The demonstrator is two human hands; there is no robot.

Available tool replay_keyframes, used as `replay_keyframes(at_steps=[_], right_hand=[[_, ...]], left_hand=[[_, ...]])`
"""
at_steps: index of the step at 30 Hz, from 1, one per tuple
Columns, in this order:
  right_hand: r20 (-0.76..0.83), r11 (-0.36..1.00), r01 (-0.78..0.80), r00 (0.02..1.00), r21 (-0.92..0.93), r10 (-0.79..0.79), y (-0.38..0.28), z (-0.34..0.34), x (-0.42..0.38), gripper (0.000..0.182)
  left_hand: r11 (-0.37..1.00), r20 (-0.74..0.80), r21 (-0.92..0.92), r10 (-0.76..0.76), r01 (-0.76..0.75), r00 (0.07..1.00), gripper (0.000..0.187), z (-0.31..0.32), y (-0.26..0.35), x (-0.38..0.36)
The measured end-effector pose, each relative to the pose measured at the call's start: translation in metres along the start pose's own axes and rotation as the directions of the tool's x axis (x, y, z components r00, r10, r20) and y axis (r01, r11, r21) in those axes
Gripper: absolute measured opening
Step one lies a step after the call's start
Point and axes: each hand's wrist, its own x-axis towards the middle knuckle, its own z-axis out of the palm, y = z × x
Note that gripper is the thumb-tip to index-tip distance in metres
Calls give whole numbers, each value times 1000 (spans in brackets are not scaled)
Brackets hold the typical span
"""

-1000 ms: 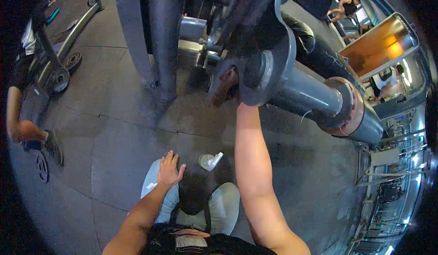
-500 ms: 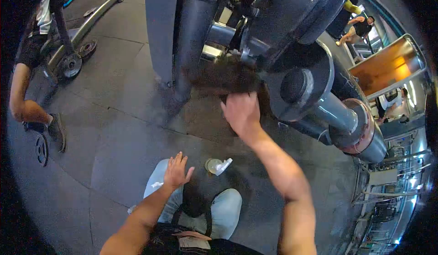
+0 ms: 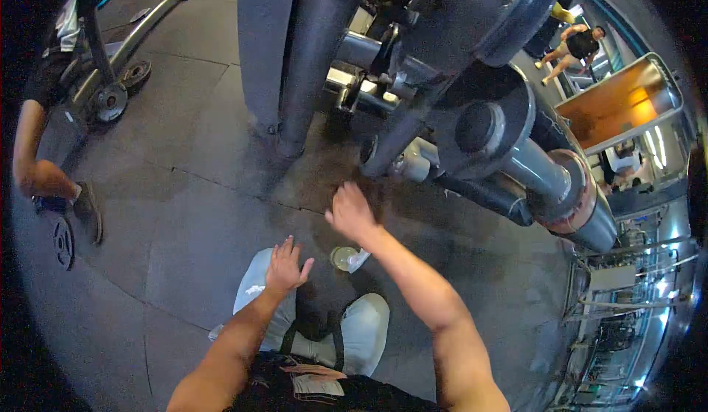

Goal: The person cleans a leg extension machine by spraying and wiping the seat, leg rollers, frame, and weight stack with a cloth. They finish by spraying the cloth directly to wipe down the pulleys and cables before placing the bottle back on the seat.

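My left hand (image 3: 284, 266) is open, its fingers stretched out over my left knee (image 3: 254, 272). A small crumpled white scrap (image 3: 254, 290) lies on the jeans beside my wrist. My right hand (image 3: 351, 211) is in the air over the floor, with fingers apart and slightly bent, and I see nothing in it. Just below it a clear spray bottle (image 3: 344, 259) with a white trigger head stands on the floor between my knees. Beyond my right hand rises a dark weight machine with a black jointed arm (image 3: 398, 141) and a thick upright post (image 3: 306, 80).
At the left stands a person's bent leg (image 3: 33, 147) by a rack with weight plates (image 3: 112, 102). Another plate (image 3: 63, 242) lies near the shoe. Large grey cylinders (image 3: 542, 176) fill the right side. Farther off, a person in black (image 3: 582, 43) is near an orange panel (image 3: 619, 106).
My right hand has come back toward me, away from the machine. The dark blurred shape beyond it is gone, and the jointed arm now shows. My left hand has barely moved.
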Motion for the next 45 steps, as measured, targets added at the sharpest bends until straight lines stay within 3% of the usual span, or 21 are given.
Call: replay_keyframes(at_steps=[2,5,6,9,11,12,13,16,19,22,26,27,28,32,33,34,36,38,40,42,45], right_hand=[[-223,943,-15,970,332,94,-6,12,-41,42],[-234,556,-6,903,831,359,-1,-7,-100,36],[-50,402,-110,929,909,367,3,-24,-123,32],[67,42,-88,929,995,363,27,-41,-182,37],[133,-192,-51,886,980,444,23,-87,-223,45],[186,-297,-43,862,954,472,22,-103,-242,51],[114,-229,-12,893,973,436,28,-114,-257,52],[20,-33,-10,942,999,336,50,-137,-282,53],[-114,150,117,993,982,-25,66,-150,-278,45],[-112,321,167,977,932,-183,50,-171,-293,34],[-197,627,167,980,761,-22,58,-151,-318,34],[-262,740,140,964,658,51,61,-141,-327,34],[-329,832,92,938,547,112,63,-134,-333,34],[-285,583,-194,725,789,627,40,-93,-325,36],[-233,372,-77,659,925,715,41,-60,-307,39],[-163,-38,267,686,963,709,27,-47,-297,38],[-96,-719,528,830,452,549,0,-39,-296,35],[-74,-738,610,782,288,618,-24,-18,-296,33],[70,-607,557,702,567,709,-56,-12,-296,36],[137,-566,631,595,530,792,-57,14,-274,40],[174,-554,732,532,396,828,-51,-19,-273,37]], left_hand=[[999,-52,33,21,-20,998,54,10,-8,-1],[999,3,-49,14,-13,1000,50,12,-8,-4],[993,-24,-121,6,-9,1000,47,10,-9,-5],[928,-31,-369,-76,59,997,42,11,-27,9],[798,94,-559,-208,225,974,39,21,-46,28],[665,43,-731,-181,155,982,39,-2,-24,35],[495,-9,-865,-169,77,985,39,-43,16,44],[549,-218,-777,226,-309,949,55,-151,127,52],[411,-205,-669,699,-619,685,88,-211,204,51],[500,330,-781,840,-375,431,106,-208,234,57],[765,598,-589,630,-260,496,58,-202,245,58],[677,454,-671,698,-302,554,36,-203,247,51],[697,350,-441,714,-565,607,32,-216,254,48],[801,-76,106,598,-589,798,25,-205,285,19],[802,-110,128,596,-584,795,28,-192,292,7],[802,-150,152,597,-578,788,31,-178,296,-6],[792,-100,109,610,-600,786,38,-151,295,-30],[731,-79,-9,680,-683,729,43,-126,277,-52],[678,30,-249,719,-692,694,51,-131,257,-73],[591,228,-623,763,-512,604,55,-155,235,-81],[657,424,-753,532,-42,733,47,-168,171,-81]])
